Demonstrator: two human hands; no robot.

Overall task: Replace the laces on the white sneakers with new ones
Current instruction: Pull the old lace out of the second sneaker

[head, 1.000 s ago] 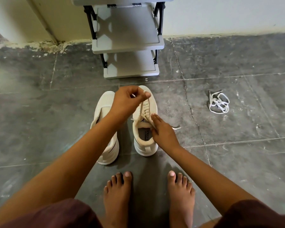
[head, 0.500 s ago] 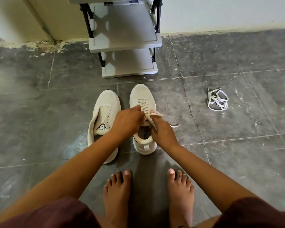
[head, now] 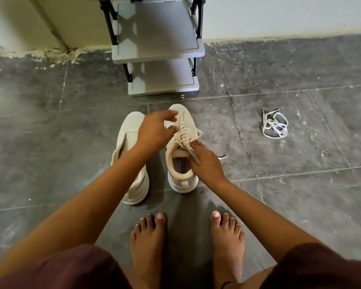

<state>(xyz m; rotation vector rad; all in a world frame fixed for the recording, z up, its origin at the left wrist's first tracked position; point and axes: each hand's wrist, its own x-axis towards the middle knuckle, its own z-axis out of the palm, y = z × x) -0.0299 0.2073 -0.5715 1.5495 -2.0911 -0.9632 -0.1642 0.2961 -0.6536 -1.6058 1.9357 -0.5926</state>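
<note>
Cream-white sneakers (head: pixel 131 130) sit side by side on the grey floor (head: pixel 50 153). The right one's laced up: left hand (head: pixel 154 132) pinching the lace (head: pixel 184 135) near the toe, right hand (head: pixel 206 161) gripping the ends by the tongue.

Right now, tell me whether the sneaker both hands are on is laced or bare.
Laced: a lace crisscrosses up the sneaker, one end trailing on the floor.

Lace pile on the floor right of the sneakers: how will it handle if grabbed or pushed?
Likely floppy: the lace pile lies in loose, tangled loops, so a grasp would probably lift a dangling bunch, not a set shape. Probably very light, since it looks like thin flat cord. A push would likely drag it across the floor and spread the loops rather than roll it.
</note>
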